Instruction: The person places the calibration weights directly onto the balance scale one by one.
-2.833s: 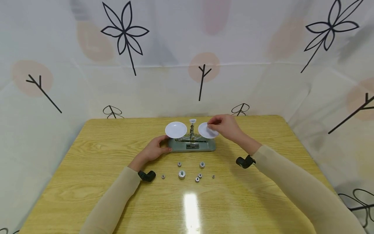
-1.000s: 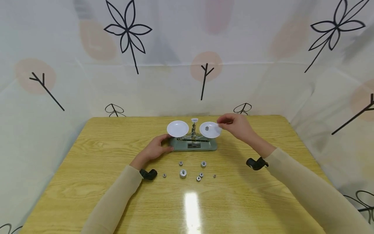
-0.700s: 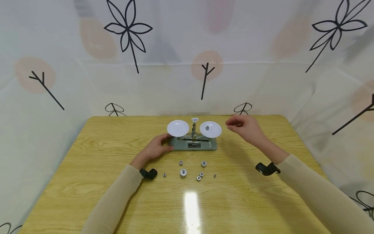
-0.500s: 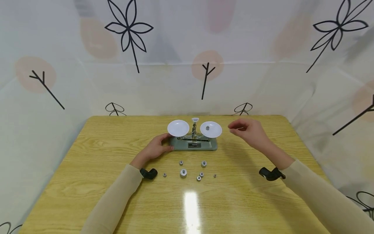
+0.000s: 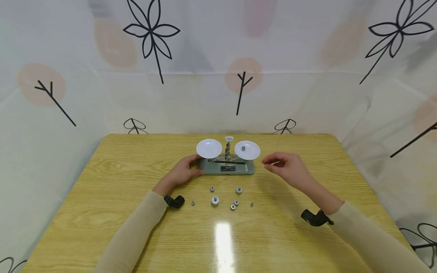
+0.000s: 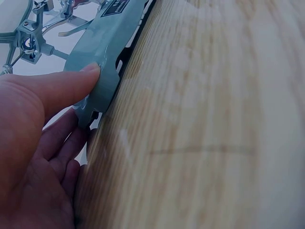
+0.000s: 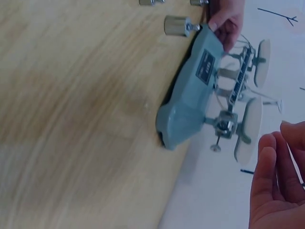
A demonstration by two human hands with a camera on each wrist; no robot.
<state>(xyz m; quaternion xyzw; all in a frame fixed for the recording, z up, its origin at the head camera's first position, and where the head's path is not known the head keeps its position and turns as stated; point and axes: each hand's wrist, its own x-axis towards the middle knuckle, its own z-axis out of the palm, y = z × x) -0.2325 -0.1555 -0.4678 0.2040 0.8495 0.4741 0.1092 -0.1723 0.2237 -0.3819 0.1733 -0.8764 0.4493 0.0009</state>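
A balance scale [image 5: 207, 167] with a grey-green base stands near the table's back. At its left end my left hand [image 5: 180, 171] grips the base; the left wrist view has the thumb [image 6: 76, 86] on top and the fingers around the end. A small metal weight [image 5: 243, 148] sits in the right white pan [image 5: 252, 152], while the left pan [image 5: 209, 148] holds nothing. My right hand [image 5: 290, 169] hovers right of the scale, fingers loosely bent and holding nothing. In the right wrist view the right fingertips [image 7: 267, 143] are apart from the nearer pan [image 7: 249, 129].
Several knobbed metal weights stand on the wooden table [image 5: 136, 163] in front of the scale, among them a large one [image 5: 214, 201] and a medium one [image 5: 239, 190]. A patterned cloth [image 5: 191, 102] hangs behind the table.
The right hand has let go of the weight in the right pan, drawn back to the right and come down lower beside the scale. The left hand stays on the base.
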